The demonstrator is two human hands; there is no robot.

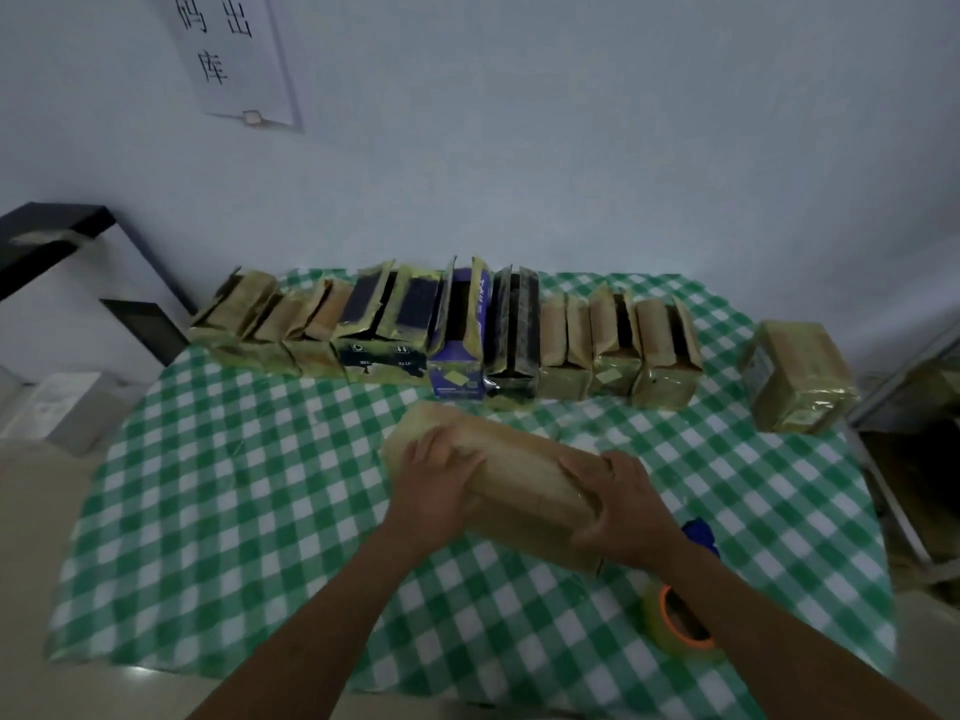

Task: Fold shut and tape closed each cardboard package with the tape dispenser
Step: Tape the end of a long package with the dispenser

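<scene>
L hand [431, 480] + R hand [623, 511] both on long tan cardboard package [524, 478], which lies on its side mid-table, running diagonally from far-left to near-right. Pkg sits on the table w/ green-and-white checked cloth [249, 511], in front of the back row

Grip:
- L: on the far-left end, fingers laid fairly flat over the top face, pressing down, not wrapped round. Motion blur, so finger detail is soft
- R: on the near-right end, fingers curled over the top edge, thumb down the near face, gripping the pkg

Top face looks closed under the hands; can't tell if there's tape on the seam

Blue tape dispenser [701, 535] on the cloth just behind R wrist, mostly hidden. Yellowish tape roll w/ orange core [675, 623] beside R forearm, near the table's near-right edge. Forearm covers the gap, so can't tell if roll + blue part are one unit. Neither hand touches them

Along far edge: row of open cardboard packages [566, 345] standing w/ flaps up, packed side by side, mostly tan, a few dark, one purple box [460, 356] mid-row. Far right, apart from the row: closed tan box wrapped in glossy tape [800, 376]

Background: white paper sign w/ black characters [234, 59] on the wall, black metal frame [62, 236] at left
</scene>
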